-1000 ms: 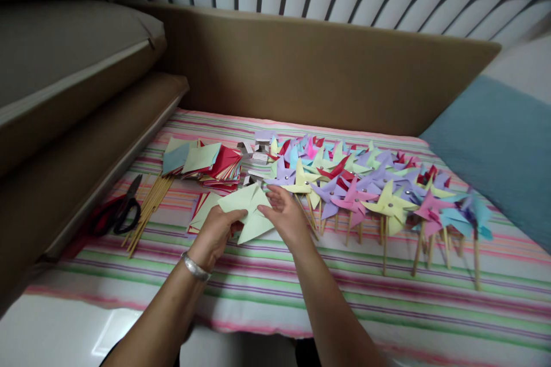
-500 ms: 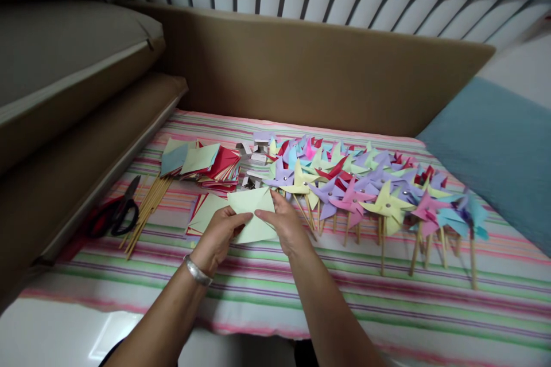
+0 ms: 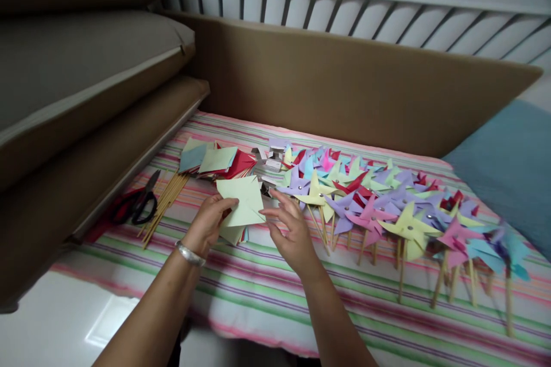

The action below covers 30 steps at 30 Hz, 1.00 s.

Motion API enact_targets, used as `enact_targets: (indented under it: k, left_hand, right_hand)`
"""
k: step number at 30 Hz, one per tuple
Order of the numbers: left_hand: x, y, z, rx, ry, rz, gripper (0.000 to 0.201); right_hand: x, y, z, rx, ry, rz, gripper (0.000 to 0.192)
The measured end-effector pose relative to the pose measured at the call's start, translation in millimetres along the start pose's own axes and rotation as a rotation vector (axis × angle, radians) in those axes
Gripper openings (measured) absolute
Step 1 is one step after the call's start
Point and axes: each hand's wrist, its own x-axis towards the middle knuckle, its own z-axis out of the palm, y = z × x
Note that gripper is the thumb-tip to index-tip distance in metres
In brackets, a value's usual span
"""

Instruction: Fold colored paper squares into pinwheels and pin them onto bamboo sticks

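A pale green paper square (image 3: 241, 200) is pinched at its left edge by my left hand (image 3: 210, 219), thumb on top. My right hand (image 3: 291, 232) is open beside the square's right edge, its fingers apart and the fingertips close to the lower right corner; whether they touch it I cannot tell. Under the held square, more paper sheets (image 3: 233, 234) show partly on the cloth. Just behind it are small grey open boxes (image 3: 272, 161). Finished paper pinwheels (image 3: 411, 228) on wooden sticks lie in rows to the right.
Stacks of coloured paper squares (image 3: 218, 159) lie behind my left hand. Wooden sticks (image 3: 166, 209) and black-handled scissors (image 3: 136, 205) are at the left, on a striped cloth (image 3: 275, 292). Brown cushions (image 3: 129, 132) rise on the left, a brown panel (image 3: 344, 86) at the back.
My right hand has let go of the paper square and its fingers have spread. My left hand keeps hold of the square. The camera view has shifted left.
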Motion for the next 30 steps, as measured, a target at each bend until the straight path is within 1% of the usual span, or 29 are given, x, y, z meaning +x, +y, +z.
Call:
enact_targets:
  k: [3, 8, 13, 16, 19, 23, 27, 30]
  left_hand:
    - [0.1, -0.2, -1.1, 0.004, 0.008, 0.01, 0.022]
    - [-3.1, -1.5, 4.0, 0.013, -0.012, -0.03, 0.026]
    - [-4.9, -4.2, 9.6, 0.037, -0.084, -0.056, 0.029]
    - [-5.3, -5.4, 11.8, 0.052, -0.085, -0.044, 0.027]
    - [-5.7, -5.6, 12.3, 0.09, -0.095, -0.063, 0.023]
    - [-5.3, -7.2, 10.9, 0.123, -0.087, -0.085, 0.024]
    - [-5.1, -11.3, 13.0, 0.116, -0.093, -0.064, 0.022]
    - [-5.5, -15.7, 17.0, 0.093, -0.097, -0.044, 0.018]
  right_hand:
    - [0.3, 0.9, 2.9, -0.05, -0.015, -0.027, 0.019]
    - [2.6, 2.0, 2.5, -0.029, -0.011, -0.018, 0.013]
    - [3.0, 2.4, 0.1, -0.019, -0.048, 0.0, 0.011]
    - [2.4, 2.9, -1.7, -0.004, -0.078, 0.005, 0.014]
    - [1.9, 3.5, -4.0, 0.011, -0.102, 0.011, 0.017]
    - [2.5, 3.2, -5.4, 0.021, -0.111, 0.013, 0.014]
    - [3.5, 0.4, -2.0, 0.044, -0.089, 0.064, 0.009]
    - [3.6, -1.2, 3.3, 0.052, -0.037, 0.147, 0.007]
